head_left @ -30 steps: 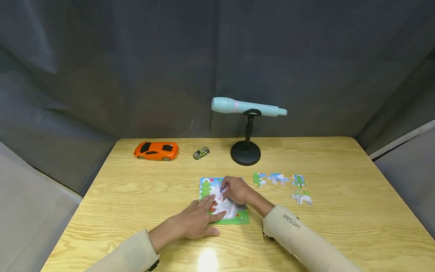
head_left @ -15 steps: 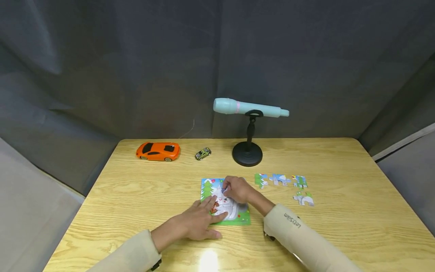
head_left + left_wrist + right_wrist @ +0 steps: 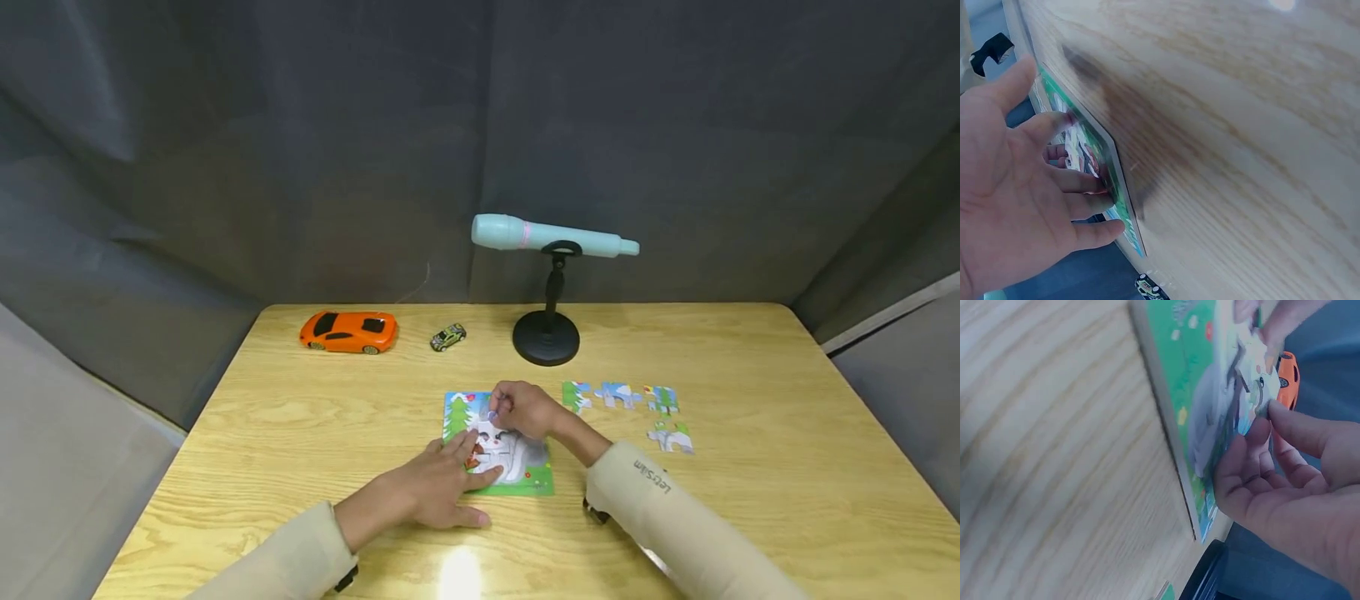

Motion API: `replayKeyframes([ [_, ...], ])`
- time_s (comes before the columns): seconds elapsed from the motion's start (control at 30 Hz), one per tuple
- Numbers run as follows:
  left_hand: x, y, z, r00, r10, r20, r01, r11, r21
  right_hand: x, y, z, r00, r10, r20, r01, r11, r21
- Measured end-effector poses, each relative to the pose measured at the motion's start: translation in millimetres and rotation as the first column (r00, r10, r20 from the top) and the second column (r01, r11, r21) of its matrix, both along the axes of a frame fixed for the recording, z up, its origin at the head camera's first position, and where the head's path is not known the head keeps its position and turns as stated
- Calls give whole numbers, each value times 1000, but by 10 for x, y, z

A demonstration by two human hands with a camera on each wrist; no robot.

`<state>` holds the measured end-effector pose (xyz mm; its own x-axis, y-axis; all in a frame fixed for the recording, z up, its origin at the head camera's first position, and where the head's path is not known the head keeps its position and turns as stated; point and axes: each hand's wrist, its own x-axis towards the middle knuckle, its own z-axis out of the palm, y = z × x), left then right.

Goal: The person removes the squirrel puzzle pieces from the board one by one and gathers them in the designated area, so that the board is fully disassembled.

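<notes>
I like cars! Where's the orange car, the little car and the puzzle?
orange car (image 3: 348, 332), head view, on its roof.
little car (image 3: 447, 337), head view, on its body.
puzzle (image 3: 533, 476), head view, on its green bottom corner.

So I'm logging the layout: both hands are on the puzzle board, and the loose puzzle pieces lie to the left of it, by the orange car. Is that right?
Not quite. The loose puzzle pieces lie to the right of the puzzle board, not by the orange toy car. The head view shows it. The rest holds: the left hand and right hand are both on the board.
</notes>
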<state>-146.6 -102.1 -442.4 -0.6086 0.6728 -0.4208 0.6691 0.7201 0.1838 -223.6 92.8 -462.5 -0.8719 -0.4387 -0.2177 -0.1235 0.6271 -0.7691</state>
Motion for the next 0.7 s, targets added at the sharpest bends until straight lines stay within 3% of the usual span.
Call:
replayKeyframes([
  [0.13, 2, 6, 8, 1000, 6, 7, -6, 1000, 4, 19, 38, 36, 1000, 4, -29, -4, 1000, 9],
  [0.3, -3, 11, -6, 1000, 7, 3, -7, 1000, 5, 41, 176, 130, 999, 37, -24, -39, 997, -70],
  [0.7, -14, 6, -19, 1000, 17, 16, -17, 1000, 15, 65, 804, 150, 998, 60, -8, -60, 982, -179],
])
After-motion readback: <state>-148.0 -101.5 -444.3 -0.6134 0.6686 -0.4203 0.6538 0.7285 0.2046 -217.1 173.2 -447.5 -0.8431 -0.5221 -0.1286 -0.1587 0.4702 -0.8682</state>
